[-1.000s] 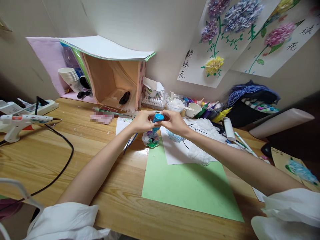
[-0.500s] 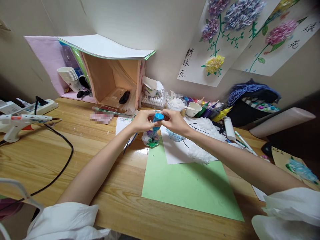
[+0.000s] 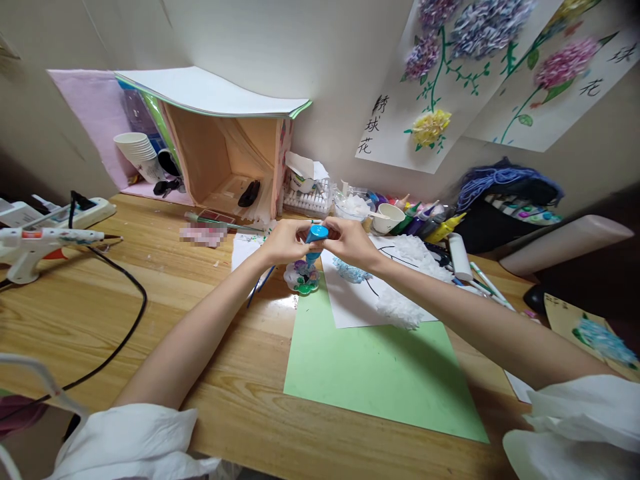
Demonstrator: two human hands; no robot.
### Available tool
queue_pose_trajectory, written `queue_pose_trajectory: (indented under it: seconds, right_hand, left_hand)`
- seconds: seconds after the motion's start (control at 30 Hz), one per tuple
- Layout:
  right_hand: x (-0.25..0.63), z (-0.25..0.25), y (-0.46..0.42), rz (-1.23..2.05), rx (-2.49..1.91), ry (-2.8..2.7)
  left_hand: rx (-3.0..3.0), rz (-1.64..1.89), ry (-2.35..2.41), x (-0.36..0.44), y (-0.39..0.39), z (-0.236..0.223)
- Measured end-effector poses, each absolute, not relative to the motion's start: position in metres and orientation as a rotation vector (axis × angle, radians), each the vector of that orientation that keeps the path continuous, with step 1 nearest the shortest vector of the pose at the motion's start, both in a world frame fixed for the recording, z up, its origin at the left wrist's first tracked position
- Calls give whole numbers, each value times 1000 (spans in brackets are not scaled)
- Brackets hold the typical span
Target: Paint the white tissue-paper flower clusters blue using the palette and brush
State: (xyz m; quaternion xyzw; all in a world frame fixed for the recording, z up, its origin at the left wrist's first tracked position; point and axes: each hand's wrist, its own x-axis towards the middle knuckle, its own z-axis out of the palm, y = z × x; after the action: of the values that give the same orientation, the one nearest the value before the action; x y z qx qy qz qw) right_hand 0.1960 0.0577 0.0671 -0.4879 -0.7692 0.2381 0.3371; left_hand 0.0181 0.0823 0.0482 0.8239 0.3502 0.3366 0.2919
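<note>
A blue paint bottle (image 3: 317,233) is gripped from both sides by my left hand (image 3: 289,242) and my right hand (image 3: 349,243), its base up and its lower end pointing down. Right under it lies a flower-shaped paint palette (image 3: 302,277) smeared with purple, green and white. My fingers hide the middle of the bottle. To the right of the palette, a white sheet (image 3: 345,310) bears drawn dark stems, a light blue paper flower (image 3: 351,270) and fluffy white paper flowers (image 3: 399,309). It overlaps a green sheet (image 3: 380,380).
A white hot glue gun (image 3: 50,241) with a black cable lies at the left. Several paint bottles (image 3: 430,223), a paper cup (image 3: 387,219) and a box of cotton swabs (image 3: 307,199) line the back. A pink-and-peach open box (image 3: 225,160) stands by the wall.
Both hands stay in place around the blue bottle above the palette. The camera view has shifted very slightly; nothing else visibly moves.
</note>
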Motion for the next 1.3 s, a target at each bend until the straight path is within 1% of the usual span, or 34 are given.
queue_pose_trajectory:
  seconds: [1.3]
  right_hand:
    - [196,68,55,694,-1290,-1981]
  left_hand:
    - [2159,906,930,21,81,46]
